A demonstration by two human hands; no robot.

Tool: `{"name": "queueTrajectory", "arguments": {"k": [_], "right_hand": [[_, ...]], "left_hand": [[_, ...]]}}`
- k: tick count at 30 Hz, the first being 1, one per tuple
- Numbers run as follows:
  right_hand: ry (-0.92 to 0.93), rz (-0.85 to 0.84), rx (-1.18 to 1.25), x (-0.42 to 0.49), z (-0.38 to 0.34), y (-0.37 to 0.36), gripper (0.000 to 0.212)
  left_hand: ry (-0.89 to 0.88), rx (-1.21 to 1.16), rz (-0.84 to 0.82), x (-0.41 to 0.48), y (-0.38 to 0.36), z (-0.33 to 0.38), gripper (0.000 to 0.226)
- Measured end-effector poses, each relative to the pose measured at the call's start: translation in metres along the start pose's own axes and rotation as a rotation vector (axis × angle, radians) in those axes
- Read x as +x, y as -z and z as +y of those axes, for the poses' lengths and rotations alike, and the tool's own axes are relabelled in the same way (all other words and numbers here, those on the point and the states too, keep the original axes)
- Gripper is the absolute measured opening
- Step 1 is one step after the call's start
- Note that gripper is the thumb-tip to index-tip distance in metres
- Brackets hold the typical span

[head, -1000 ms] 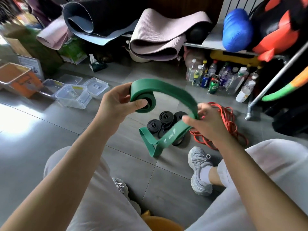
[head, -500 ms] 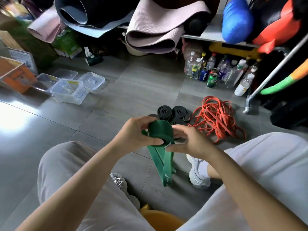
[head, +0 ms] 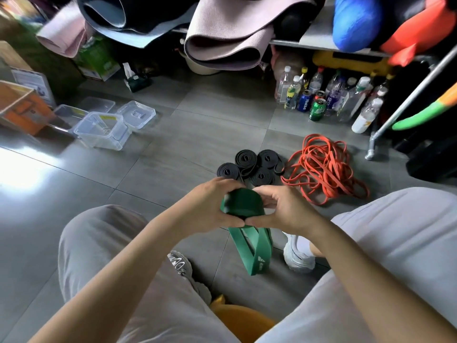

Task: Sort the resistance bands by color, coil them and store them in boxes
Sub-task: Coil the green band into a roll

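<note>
Lowered since earlier, left hand and right hand clasp green band mid-coiling; next, roll in tail at 6 o'clock.

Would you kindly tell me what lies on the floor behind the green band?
Four coiled black bands lie behind the green band, with loose orange bands beside them. The left hand and right hand cover the coils' near edges.

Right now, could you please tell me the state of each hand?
Left hand: closed, fingers curled round the coiled part of the green band.
Right hand: closed, gripping the same coil from the other side.
</note>
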State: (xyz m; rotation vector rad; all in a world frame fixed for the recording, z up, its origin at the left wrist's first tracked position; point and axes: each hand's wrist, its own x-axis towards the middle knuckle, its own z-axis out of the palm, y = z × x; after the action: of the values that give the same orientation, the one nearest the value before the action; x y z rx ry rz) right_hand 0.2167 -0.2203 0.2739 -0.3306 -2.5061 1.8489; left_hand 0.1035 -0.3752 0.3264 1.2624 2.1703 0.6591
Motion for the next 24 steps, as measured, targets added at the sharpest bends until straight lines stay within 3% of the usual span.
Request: {"name": "queueTrajectory", "arguments": {"k": [3,7,11,15,19,21,24], "right_hand": [[0.017,0.024,-0.068,-0.002,-0.001,-0.003,0.039],[0.030,0.015,-0.085,-0.007,-0.005,0.006,0.054],[0.067,0.021,-0.033,-0.009,-0.003,0.014,0.058],[0.098,0.025,0.128,-0.006,-0.007,0.012,0.063],[0.121,0.070,0.158,-0.003,-0.006,0.007,0.057],[0.117,0.097,0.127,-0.003,-0.005,0.005,0.051],[0.078,0.089,0.004,0.000,-0.005,0.006,0.046]], "left_hand": [[0.001,0.006,0.037,0.001,-0.001,-0.002,0.056],[0.087,-0.368,0.138,-0.005,-0.005,-0.014,0.052],[-0.002,-0.798,0.248,-0.012,-0.007,-0.018,0.052],[-0.110,-1.176,0.236,-0.011,-0.017,-0.017,0.059],[-0.092,-1.450,0.184,-0.011,-0.030,-0.023,0.066],[-0.039,-1.385,0.154,-0.012,-0.029,-0.026,0.069],[0.063,-0.792,0.183,-0.011,-0.015,-0.027,0.068]]}}
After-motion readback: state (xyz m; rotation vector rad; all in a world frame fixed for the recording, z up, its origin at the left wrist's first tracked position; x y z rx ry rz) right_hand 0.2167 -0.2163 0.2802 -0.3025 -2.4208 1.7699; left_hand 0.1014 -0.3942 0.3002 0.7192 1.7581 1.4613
